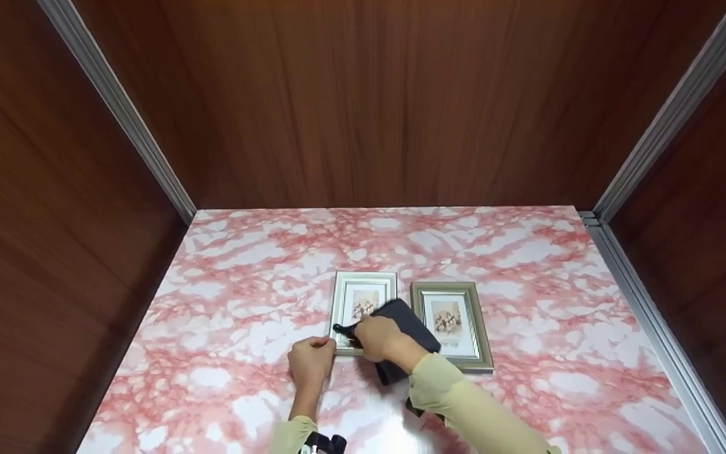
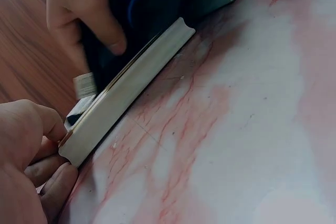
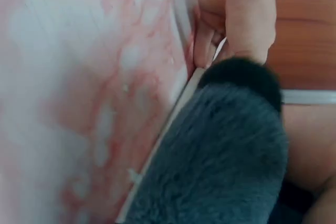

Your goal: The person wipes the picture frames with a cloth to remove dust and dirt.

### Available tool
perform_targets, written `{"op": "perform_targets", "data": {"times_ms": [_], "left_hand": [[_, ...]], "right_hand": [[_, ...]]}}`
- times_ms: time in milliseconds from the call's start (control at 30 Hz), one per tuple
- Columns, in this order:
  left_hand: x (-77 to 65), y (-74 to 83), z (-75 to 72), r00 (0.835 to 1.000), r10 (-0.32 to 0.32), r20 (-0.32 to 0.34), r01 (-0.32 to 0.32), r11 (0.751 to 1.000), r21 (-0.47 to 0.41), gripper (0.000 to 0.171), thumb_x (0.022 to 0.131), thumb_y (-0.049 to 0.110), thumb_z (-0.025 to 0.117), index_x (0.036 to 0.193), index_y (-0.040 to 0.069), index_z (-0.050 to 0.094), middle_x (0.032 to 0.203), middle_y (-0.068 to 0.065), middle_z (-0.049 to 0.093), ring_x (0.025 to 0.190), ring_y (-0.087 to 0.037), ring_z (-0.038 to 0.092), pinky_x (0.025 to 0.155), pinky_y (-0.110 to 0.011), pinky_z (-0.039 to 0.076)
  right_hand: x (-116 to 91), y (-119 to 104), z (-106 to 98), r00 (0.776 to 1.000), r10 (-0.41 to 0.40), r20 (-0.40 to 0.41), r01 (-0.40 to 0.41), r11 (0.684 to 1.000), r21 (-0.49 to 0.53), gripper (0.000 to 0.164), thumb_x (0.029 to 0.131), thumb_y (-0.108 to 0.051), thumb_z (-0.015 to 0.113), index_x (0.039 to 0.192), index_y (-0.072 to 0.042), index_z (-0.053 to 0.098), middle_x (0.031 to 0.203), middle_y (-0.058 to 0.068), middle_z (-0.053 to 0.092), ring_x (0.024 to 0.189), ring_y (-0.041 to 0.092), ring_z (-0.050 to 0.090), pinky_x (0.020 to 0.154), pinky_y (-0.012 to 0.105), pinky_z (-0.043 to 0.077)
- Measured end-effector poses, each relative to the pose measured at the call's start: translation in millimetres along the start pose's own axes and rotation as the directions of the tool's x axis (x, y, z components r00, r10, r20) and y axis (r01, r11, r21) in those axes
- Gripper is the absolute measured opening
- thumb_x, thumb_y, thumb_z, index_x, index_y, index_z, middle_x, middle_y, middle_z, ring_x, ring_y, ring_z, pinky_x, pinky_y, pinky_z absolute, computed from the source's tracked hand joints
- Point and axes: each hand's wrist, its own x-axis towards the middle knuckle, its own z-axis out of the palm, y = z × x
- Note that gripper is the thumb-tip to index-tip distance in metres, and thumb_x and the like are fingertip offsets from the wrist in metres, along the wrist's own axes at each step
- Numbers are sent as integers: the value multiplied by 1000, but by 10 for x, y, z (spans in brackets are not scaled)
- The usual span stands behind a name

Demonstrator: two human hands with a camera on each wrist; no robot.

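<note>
A silver picture frame [image 1: 339, 302] with a group photo lies flat on the table. My left hand [image 1: 311, 362] pinches its near left corner; in the left wrist view, thumb and fingers hold the pale frame edge [image 2: 128, 95]. My right hand [image 1: 379, 337] grips a dark, fleecy cloth [image 1: 408, 325] over the lower part of this frame, hiding some of it. In the right wrist view the grey cloth [image 3: 215, 150] covers most of the frame beside the left fingers. A second, gold-toned picture frame [image 1: 483, 334] lies just to the right, partly overlapped by the cloth.
The table top [image 1: 230, 315] has a red and white marbled pattern. Brown wood-grain panels [image 1: 363, 107] enclose it at the back and both sides, with grey metal rails [image 1: 130, 120] at the corners.
</note>
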Motion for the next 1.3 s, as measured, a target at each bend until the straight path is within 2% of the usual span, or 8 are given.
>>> {"op": "perform_targets", "data": {"times_ms": [167,300,500,733,867,933,1067,1300], "left_hand": [[49,-58,-11,997,67,45,-65,997,-38,7,64,34,70,69,29,70,63,14,62,61,-11,59,51,-32,43],[164,-91,-74,971,126,201,-95,983,-156,9,68,23,70,74,16,72,63,5,63,53,-12,59,48,-28,47],[615,56,-250,825,199,529,-153,980,-131,23,83,20,56,72,2,65,62,-9,59,51,-17,55,47,-30,46],[1106,556,-139,741,262,619,-278,958,-72,25,85,13,51,103,-2,61,80,-16,62,57,-23,59,49,-34,47],[1287,756,51,689,261,676,-328,944,-30,33,87,14,51,117,2,54,95,-17,60,62,-23,58,53,-35,48],[1353,818,139,686,256,680,-328,944,-25,34,87,12,52,119,2,53,102,-16,59,63,-20,57,51,-30,47],[1427,868,250,717,226,659,-317,948,19,35,83,9,56,118,5,57,105,-12,59,58,-16,56,47,-25,43],[1446,897,270,716,114,688,-109,993,-50,35,81,5,60,116,6,58,110,-16,56,71,-31,61,64,-41,49]], "right_hand": [[-22,42,160,992,-32,-120,43,995,92,15,66,-17,67,80,-15,63,99,7,55,77,24,56,58,39,47],[-57,28,235,980,-1,-197,25,993,116,28,65,-15,66,93,-14,65,99,8,54,82,26,54,58,40,47],[-152,-47,253,946,42,-322,-33,999,34,36,61,-17,71,95,-11,60,92,8,50,82,26,50,60,39,44],[-236,-209,339,894,-109,-434,97,994,-48,29,66,-16,69,93,-14,59,88,2,49,81,22,46,61,35,40],[-242,-218,384,890,-159,-428,149,987,-57,32,69,-17,69,100,-16,61,90,0,52,81,21,46,62,35,41],[-241,-223,384,890,-163,-425,154,987,-57,36,69,-19,70,104,-17,61,95,0,54,81,21,47,62,35,41],[-237,-254,380,895,-195,-401,177,981,-82,39,74,-23,66,113,-18,59,109,1,56,85,21,47,65,36,41],[-156,-303,361,898,-205,-390,173,978,-116,28,81,-26,59,108,-21,60,113,-4,57,86,21,48,65,36,40]]}}
